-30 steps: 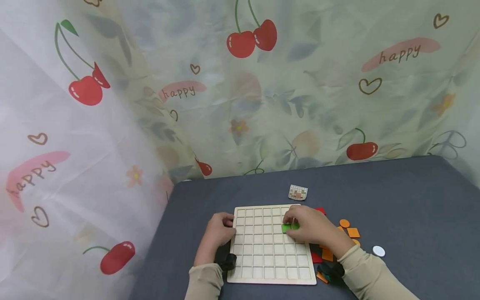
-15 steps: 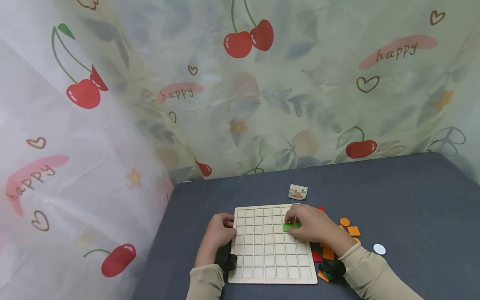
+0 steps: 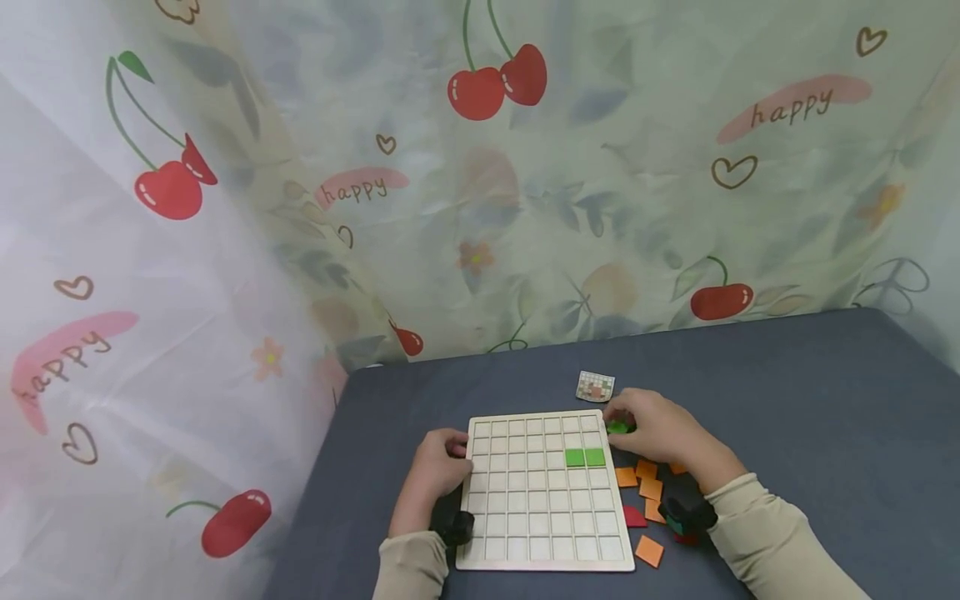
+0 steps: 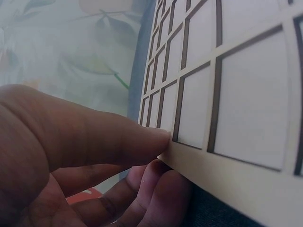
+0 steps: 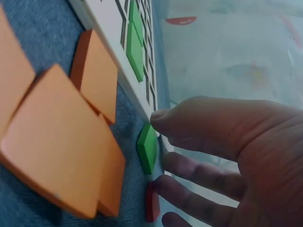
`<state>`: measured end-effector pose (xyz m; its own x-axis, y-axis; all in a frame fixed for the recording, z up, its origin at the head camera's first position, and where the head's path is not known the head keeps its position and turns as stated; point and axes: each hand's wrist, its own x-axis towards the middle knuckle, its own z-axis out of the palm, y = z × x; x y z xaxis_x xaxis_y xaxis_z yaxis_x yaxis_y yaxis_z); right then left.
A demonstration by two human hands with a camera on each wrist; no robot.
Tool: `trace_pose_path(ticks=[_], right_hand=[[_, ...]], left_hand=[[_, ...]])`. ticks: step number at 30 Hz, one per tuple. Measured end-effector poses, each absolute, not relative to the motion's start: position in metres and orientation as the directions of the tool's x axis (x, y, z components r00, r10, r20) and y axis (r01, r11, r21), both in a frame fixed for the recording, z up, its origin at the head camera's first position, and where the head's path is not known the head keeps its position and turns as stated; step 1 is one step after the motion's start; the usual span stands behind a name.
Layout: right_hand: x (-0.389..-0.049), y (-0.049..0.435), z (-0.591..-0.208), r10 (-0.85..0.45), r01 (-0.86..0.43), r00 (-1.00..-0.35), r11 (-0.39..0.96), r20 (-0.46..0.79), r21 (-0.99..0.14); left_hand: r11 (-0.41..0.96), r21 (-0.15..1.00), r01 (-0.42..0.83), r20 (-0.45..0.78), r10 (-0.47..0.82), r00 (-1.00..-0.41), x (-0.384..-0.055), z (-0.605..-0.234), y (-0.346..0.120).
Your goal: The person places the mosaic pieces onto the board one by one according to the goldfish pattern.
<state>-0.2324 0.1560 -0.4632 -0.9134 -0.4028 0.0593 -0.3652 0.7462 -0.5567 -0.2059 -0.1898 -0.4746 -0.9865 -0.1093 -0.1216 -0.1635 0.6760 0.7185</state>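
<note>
A loose green tile (image 5: 147, 149) sits just outside the right rim of the wooden grid board (image 3: 518, 501), near its far corner, in front of the right hand's (image 3: 660, 427) fingertips. That hand is much the nearer; its thumb and fingers are spread apart around the tile, and whether they touch it I cannot tell. The wrist view foreshortens the tile, so no long axis is clear. From it, two green squares (image 3: 584, 457) in the grid lie leftward and closer to the person. Across the board, the left hand (image 3: 441, 461) pinches the left rim, thumb on top. Orange tiles (image 3: 649, 488) lie on the bench (image 3: 787, 400) beside the right rim.
</note>
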Motion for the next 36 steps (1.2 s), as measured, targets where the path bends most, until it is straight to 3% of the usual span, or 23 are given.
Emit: trace_pose_path(ticks=[19,31,36], right_hand=[[-0.2400,0.1570,-0.4729,-0.373,-0.341,-0.927,0.780,0.047,-0.524],[-0.2361,0.1573,-0.4736,-0.350,-0.321,-0.935,0.765,0.058,-0.558],[-0.2382,0.1511,-0.4705,-0.407,-0.378,-0.909,0.711,0.092,-0.593]], left_hand=[[0.659,0.737,-0.153,-0.114,-0.101,-0.988,-0.2042,-0.4740,-0.1939],[0.673,0.725,-0.147,-0.116,-0.091,-0.989,-0.2045,-0.4739,-0.1917],[0.674,0.724,-0.145,-0.111,-0.094,-0.989,-0.2054,-0.4737,-0.1913]])
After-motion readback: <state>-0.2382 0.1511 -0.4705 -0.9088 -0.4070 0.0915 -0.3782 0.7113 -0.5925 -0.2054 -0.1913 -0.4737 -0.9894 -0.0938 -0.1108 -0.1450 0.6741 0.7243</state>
